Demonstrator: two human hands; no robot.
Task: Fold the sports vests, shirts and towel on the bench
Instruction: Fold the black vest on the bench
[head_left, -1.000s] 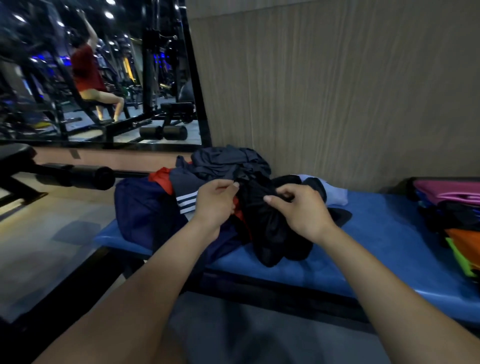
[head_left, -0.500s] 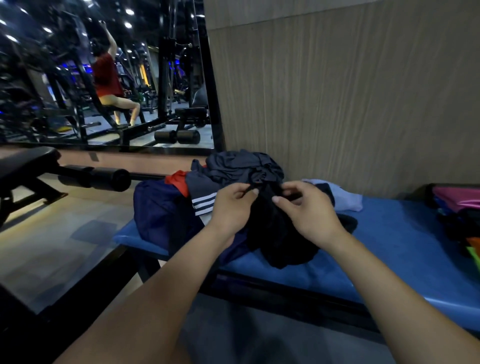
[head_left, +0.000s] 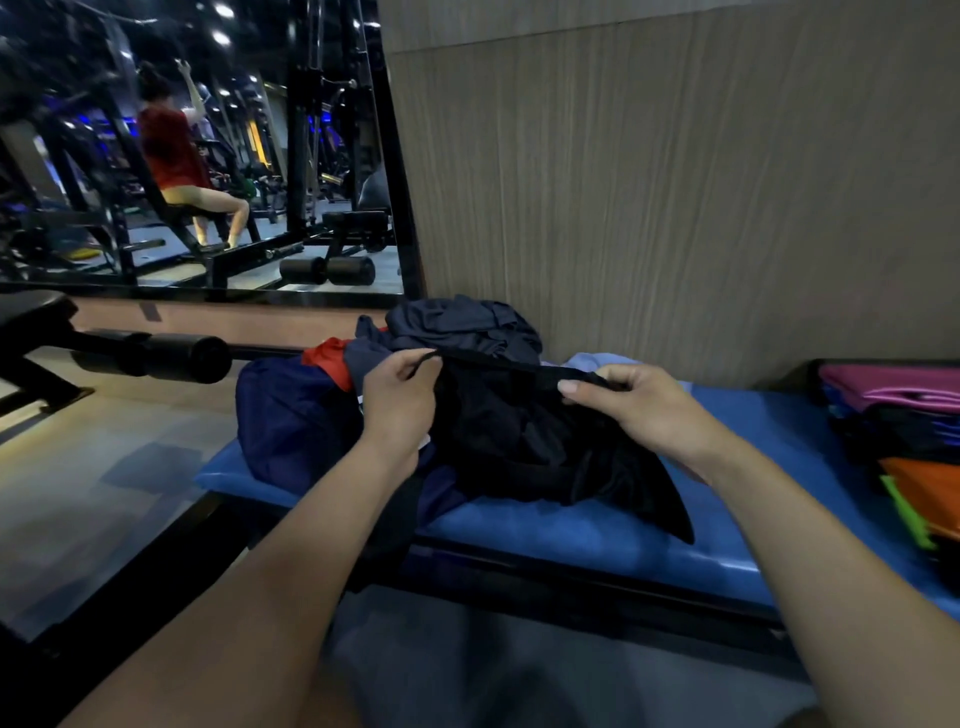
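Note:
A black garment (head_left: 524, 441) lies bunched on the blue bench (head_left: 597, 540). My left hand (head_left: 400, 402) pinches one end of its top edge, and my right hand (head_left: 649, 410) pinches the other end. The edge is stretched taut between them, just above the heap. Behind it sits a pile of unfolded clothes: a dark grey top (head_left: 462, 325), a navy piece (head_left: 291, 415) and a red one (head_left: 327, 358). A pale blue cloth (head_left: 592, 361) peeks out by the wall.
Folded clothes (head_left: 904, 436) in pink, black, orange and green are stacked at the bench's right end. A wood-panel wall (head_left: 675, 182) rises behind the bench. A black padded roller (head_left: 156, 356) of gym equipment juts in at the left, under a mirror (head_left: 197, 156) showing a person exercising.
My hands have drawn apart, pulling the black garment's edge straight and lifting it slightly. The view has shifted so the pile sits further right.

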